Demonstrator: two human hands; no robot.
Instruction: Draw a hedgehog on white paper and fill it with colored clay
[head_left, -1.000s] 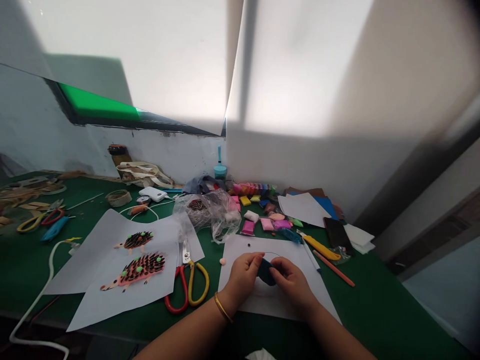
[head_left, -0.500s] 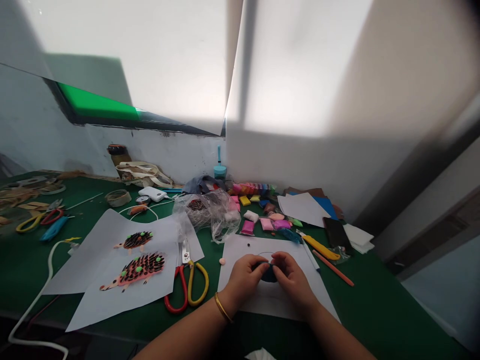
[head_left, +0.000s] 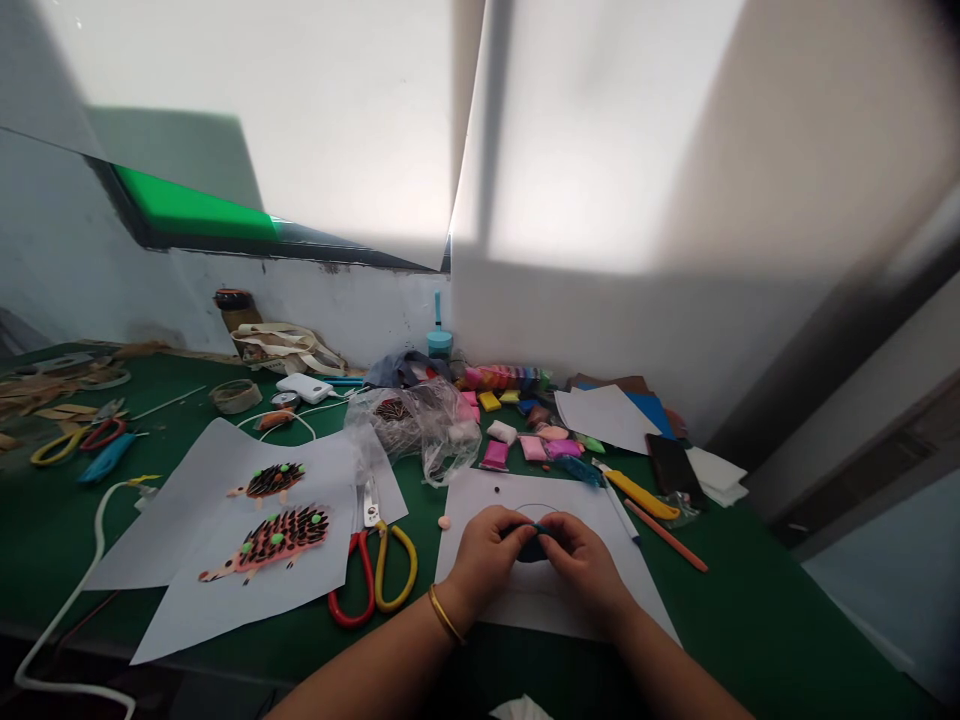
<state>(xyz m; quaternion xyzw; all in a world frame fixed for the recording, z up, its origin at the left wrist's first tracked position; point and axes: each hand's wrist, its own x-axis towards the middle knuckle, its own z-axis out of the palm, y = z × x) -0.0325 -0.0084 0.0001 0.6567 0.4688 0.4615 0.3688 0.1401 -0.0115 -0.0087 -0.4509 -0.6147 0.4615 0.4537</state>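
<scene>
Over a white sheet of paper (head_left: 480, 500), my left hand (head_left: 487, 545) and my right hand (head_left: 581, 560) meet fingertip to fingertip. Both are closed in a pinch around a small bit of blue modelling clay (head_left: 540, 527), mostly covered by the fingers. Just below the fingertips a dark blue patch (head_left: 532, 551) shows; whether it lies on the paper or hangs from the fingers I cannot tell. A thin drawn curve appears on the paper behind the hands. Near the sheet's upper left sits a tiny dark ball (head_left: 496, 490), with a pale pink blob (head_left: 444, 523) by its left edge.
Left of the sheet lie red-and-yellow-handled scissors (head_left: 373, 570) and papers with two hedgehog pictures (head_left: 285, 540). Clay packets (head_left: 534, 448) and a crumpled plastic bag (head_left: 420, 425) lie behind. To the right are a yellow cutter (head_left: 643, 495), a pencil-like orange stick (head_left: 666, 536) and a phone-like dark slab (head_left: 675, 470).
My fingertips have drawn closer together, the right hand shifting slightly left and down. A teal-blue bit now shows between them. The surrounding things have not moved.
</scene>
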